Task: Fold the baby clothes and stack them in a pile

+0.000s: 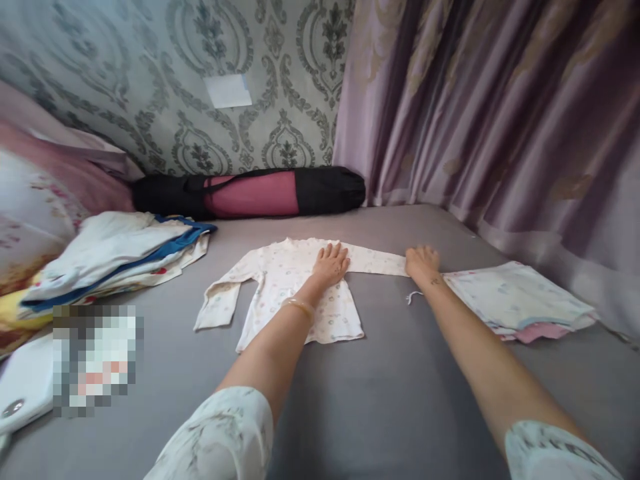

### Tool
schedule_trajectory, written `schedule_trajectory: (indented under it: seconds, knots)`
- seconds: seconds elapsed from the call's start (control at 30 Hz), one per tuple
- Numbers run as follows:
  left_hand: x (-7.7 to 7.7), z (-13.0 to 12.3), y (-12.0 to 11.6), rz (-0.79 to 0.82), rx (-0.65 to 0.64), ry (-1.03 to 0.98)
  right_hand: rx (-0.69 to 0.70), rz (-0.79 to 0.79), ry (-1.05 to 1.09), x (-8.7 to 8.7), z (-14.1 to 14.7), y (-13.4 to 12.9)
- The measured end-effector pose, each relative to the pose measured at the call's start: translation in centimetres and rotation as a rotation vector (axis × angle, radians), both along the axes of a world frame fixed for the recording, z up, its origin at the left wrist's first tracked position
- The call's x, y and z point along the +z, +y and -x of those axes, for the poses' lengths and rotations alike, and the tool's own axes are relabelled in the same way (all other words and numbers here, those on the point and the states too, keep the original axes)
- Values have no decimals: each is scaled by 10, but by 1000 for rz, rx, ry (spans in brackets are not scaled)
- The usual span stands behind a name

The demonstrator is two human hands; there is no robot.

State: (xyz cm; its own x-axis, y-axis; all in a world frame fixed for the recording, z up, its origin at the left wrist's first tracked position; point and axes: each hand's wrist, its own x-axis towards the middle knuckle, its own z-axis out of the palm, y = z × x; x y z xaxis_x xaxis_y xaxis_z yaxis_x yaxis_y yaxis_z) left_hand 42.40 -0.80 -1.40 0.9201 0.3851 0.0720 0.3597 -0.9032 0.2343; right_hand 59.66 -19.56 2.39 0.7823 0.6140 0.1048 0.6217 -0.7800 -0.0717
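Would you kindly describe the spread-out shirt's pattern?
The shirt is whitish with small scattered prints; head view.

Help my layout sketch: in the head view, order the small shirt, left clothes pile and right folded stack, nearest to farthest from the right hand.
Right hand:
1. Small shirt: sleeve end at the hand.
2. Right folded stack: to the hand's right.
3. Left clothes pile: far left.
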Motion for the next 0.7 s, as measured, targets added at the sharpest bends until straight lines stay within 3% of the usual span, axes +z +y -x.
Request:
schedule_trajectory:
  seconds: [0.1, 0.2, 0.37, 0.7]
  knots:
    - [2, 0, -1, -18, -6, 20, 243, -87, -66, -6, 32, 37]
    - [3, 1, -1, -66, -5, 46, 442, -151, 132, -15, 63, 77]
    - [2, 2, 0, -153, -22, 106, 410, -105, 257, -30, 85, 101]
    - [-1, -1, 1, -95, 2, 7, 213, 47, 139, -34, 58, 68]
